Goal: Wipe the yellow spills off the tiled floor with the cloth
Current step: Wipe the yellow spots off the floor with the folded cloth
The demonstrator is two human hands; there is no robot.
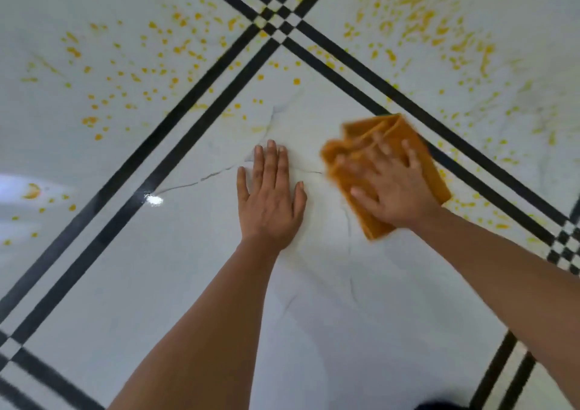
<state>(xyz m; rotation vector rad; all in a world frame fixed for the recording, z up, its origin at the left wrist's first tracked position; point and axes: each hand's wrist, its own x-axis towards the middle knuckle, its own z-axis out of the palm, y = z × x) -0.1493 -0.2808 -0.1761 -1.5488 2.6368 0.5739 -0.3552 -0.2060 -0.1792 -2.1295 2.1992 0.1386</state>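
Note:
An orange cloth [422, 150] lies folded on the white marble tiled floor [194, 252], right of centre. My right hand [387, 183] presses flat on it with fingers spread; hand and cloth are motion-blurred. My left hand [271, 196] rests flat on the bare tile beside it, fingers apart, holding nothing. Yellow spills [131, 74] speckle the far left tile, and thicker yellow spills [417, 17] streak the far right tile. A few yellow drops [296, 81] dot the near tile beyond my hands, and more yellow drops [477, 209] lie right of the cloth.
Double black border lines [175, 133] cross the floor diagonally and meet in a checkered junction [277, 22] at the top. Another checkered junction [568, 246] sits at the right edge. A bright glare spot [154, 200] shines left of my left hand.

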